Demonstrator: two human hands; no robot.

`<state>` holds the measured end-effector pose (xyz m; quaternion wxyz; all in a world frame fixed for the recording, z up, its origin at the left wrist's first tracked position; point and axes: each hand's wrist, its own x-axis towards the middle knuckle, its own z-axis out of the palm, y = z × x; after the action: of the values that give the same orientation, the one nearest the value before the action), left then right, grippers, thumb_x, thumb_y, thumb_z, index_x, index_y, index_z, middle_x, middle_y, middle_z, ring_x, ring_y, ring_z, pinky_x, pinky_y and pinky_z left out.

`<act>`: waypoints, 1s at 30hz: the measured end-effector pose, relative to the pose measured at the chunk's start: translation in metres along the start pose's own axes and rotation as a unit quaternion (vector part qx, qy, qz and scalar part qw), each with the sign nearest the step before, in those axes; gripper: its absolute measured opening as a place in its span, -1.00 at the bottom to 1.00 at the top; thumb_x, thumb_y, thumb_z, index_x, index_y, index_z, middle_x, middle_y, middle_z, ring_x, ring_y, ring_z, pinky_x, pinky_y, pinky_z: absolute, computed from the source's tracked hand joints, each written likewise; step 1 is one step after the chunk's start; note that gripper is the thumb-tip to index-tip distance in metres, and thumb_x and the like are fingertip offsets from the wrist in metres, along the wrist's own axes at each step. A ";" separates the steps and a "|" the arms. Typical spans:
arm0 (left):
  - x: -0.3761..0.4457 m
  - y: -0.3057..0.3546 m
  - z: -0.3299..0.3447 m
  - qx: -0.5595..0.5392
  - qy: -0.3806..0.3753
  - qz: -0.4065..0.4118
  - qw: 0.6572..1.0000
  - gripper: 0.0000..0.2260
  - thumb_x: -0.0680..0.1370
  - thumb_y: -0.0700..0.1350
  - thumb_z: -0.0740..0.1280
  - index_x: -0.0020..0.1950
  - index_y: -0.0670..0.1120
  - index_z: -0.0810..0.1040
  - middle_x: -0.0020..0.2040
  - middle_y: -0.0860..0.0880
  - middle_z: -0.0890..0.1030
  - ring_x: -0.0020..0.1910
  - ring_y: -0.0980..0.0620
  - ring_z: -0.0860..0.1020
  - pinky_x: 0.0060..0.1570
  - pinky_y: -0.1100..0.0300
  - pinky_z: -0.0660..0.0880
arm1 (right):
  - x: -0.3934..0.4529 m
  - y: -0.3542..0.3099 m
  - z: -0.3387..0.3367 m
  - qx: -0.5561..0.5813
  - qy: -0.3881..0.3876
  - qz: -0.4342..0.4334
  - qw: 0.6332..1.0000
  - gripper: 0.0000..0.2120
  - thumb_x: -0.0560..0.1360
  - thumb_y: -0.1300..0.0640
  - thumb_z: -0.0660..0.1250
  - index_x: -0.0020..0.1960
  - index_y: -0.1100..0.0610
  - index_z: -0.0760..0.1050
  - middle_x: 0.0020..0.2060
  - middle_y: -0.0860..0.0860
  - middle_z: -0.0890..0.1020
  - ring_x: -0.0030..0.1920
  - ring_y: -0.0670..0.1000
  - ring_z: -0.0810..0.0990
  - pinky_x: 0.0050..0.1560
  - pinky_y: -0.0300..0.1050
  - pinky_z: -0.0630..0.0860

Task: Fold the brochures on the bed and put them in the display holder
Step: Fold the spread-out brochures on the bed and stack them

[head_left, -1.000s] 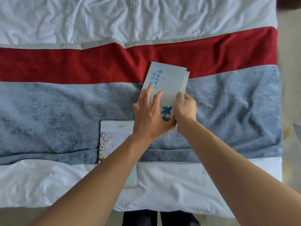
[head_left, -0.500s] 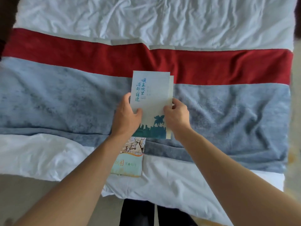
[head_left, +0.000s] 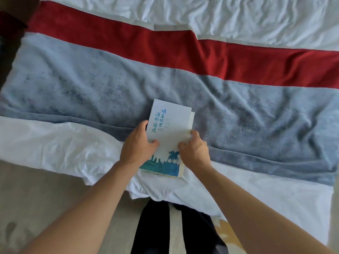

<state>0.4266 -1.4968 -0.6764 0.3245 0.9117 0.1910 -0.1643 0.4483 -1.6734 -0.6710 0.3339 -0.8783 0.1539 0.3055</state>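
- Head view, looking down on a bed (head_left: 60,143) and two bare forearms reaching forward over its near edge.
- Brochure (head_left: 169,132): folded, white cover with teal writing down its upper left part and a teal skyline with a horse and rider along the bottom. It lies between the two hands, its long side pointing away from the person and tilted slightly to the right. Its lower end sits over the white sheet, its upper end over the blue-grey band (head_left: 82,88) of the blanket. An inner panel shows as a thin strip past the right edge of the cover.
- Left hand (head_left: 137,145): clamped on the left edge of the brochure, thumb on top of the cover, fingers wrapped around the edge near the writing.
- Right hand (head_left: 194,153): clamped on the right edge of the brochure, thumb on the cover just beside the horse and rider, fingertips at the edge where the inner panel shows.
- Hands are apart, one at each long edge, with the cover's width between them.
- Red band (head_left: 165,46): runs across the blanket beyond the blue-grey band, well apart from the brochure.
- White sheet (head_left: 238,17): crumpled, at the far side beyond the red band.
- Dark trousers (head_left: 152,226): seen below the bed edge, between the forearms.
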 end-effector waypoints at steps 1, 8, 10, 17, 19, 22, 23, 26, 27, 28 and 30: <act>-0.001 -0.002 0.002 0.003 0.001 0.004 1.000 -0.51 0.42 -0.04 0.41 0.32 0.03 0.35 0.13 0.05 0.59 0.05 -0.02 0.56 -0.12 0.04 0.56 | -0.002 0.002 0.003 -0.005 0.007 -0.001 1.000 -0.60 0.50 0.15 0.18 0.33 0.13 0.35 0.02 0.16 0.62 -0.04 0.23 0.60 -0.03 0.17 0.61; -0.007 -0.010 0.008 0.120 0.042 0.047 0.991 -0.58 0.39 0.02 0.45 0.13 -0.11 0.41 0.00 -0.06 0.43 -0.06 -0.09 0.48 -0.31 0.12 0.38 | -0.006 0.008 0.014 -0.058 0.044 -0.007 0.997 -0.66 0.51 0.16 0.20 0.28 0.15 0.35 0.03 0.17 0.59 -0.04 0.26 0.58 -0.13 0.05 0.52; -0.005 -0.010 0.006 0.178 0.056 0.119 0.975 -0.44 0.37 -0.04 0.47 0.32 -0.13 0.39 0.12 -0.13 0.44 0.05 -0.14 0.47 -0.18 0.07 0.46 | -0.008 0.007 0.017 -0.121 0.085 -0.040 0.988 -0.58 0.47 0.17 0.29 0.31 0.16 0.33 0.13 0.13 0.49 0.08 0.23 0.53 -0.09 0.04 0.46; 0.006 0.008 0.007 0.293 -0.061 0.255 0.919 -0.42 0.45 -0.01 0.43 0.44 0.00 0.33 0.50 -0.10 0.25 0.41 -0.13 0.28 0.16 -0.03 0.44 | -0.007 -0.005 0.029 -0.290 0.087 -0.224 0.926 -0.30 0.38 0.20 0.40 0.49 0.08 0.30 0.55 0.11 0.20 0.54 0.16 0.15 0.35 0.09 0.32; 0.008 0.012 0.012 0.304 -0.064 0.235 0.921 -0.45 0.48 -0.06 0.41 0.43 0.00 0.31 0.50 -0.08 0.23 0.39 -0.12 0.28 0.12 -0.01 0.46 | -0.001 -0.008 0.030 -0.300 0.071 -0.210 0.928 -0.33 0.36 0.19 0.43 0.45 0.06 0.35 0.52 0.05 0.25 0.51 0.12 0.19 0.34 0.06 0.31; 0.011 0.015 0.016 0.304 -0.063 0.217 0.926 -0.46 0.47 -0.12 0.40 0.42 0.01 0.30 0.50 -0.07 0.22 0.36 -0.13 0.29 0.11 -0.01 0.47 | 0.007 -0.013 0.030 -0.318 0.072 -0.206 0.923 -0.40 0.33 0.15 0.48 0.35 0.05 0.44 0.42 0.04 0.36 0.40 0.14 0.31 0.25 0.06 0.34; 0.011 0.015 0.017 0.298 -0.060 0.214 0.929 -0.47 0.47 -0.12 0.40 0.40 0.01 0.31 0.50 -0.07 0.23 0.35 -0.13 0.30 0.09 -0.01 0.47 | 0.010 -0.015 0.028 -0.323 0.080 -0.206 0.920 -0.45 0.34 0.14 0.46 0.32 0.04 0.46 0.36 0.04 0.39 0.33 0.15 0.36 0.21 0.06 0.35; 0.008 0.013 0.019 0.294 -0.049 0.216 0.930 -0.57 0.49 -0.15 0.35 0.34 0.03 0.35 0.50 -0.08 0.22 0.33 -0.13 0.32 0.06 0.01 0.48 | 0.028 -0.025 0.016 -0.318 0.116 -0.191 0.921 -0.50 0.45 0.06 0.42 0.36 -0.02 0.41 0.28 0.04 0.41 0.23 0.13 0.39 0.17 0.04 0.35; 0.008 0.013 0.019 0.298 -0.048 0.219 0.928 -0.57 0.50 -0.15 0.34 0.33 0.04 0.35 0.51 -0.08 0.21 0.33 -0.13 0.32 0.06 0.02 0.48 | 0.034 -0.028 0.012 -0.319 0.120 -0.186 0.921 -0.49 0.47 0.02 0.42 0.39 -0.04 0.40 0.28 0.04 0.40 0.25 0.13 0.38 0.19 0.04 0.35; 0.009 0.012 0.020 0.300 -0.048 0.220 0.927 -0.57 0.50 -0.14 0.35 0.34 0.05 0.34 0.51 -0.09 0.21 0.33 -0.13 0.32 0.07 0.03 0.49 | 0.038 -0.030 0.011 -0.325 0.120 -0.184 0.920 -0.48 0.48 -0.01 0.43 0.41 -0.05 0.40 0.29 0.04 0.39 0.26 0.12 0.37 0.21 0.05 0.35; 0.012 0.010 0.021 0.297 -0.048 0.221 0.928 -0.57 0.50 -0.14 0.35 0.34 0.06 0.35 0.51 -0.09 0.22 0.33 -0.13 0.33 0.08 0.02 0.49 | 0.041 -0.032 0.011 -0.327 0.114 -0.177 0.921 -0.49 0.48 -0.03 0.44 0.40 -0.06 0.41 0.30 0.03 0.38 0.28 0.12 0.36 0.22 0.05 0.35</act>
<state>0.4377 -1.5151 -0.6917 0.0754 0.9765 -0.0891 -0.1812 0.4898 -1.6453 -0.6886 0.0564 -0.9805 -0.0752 0.1725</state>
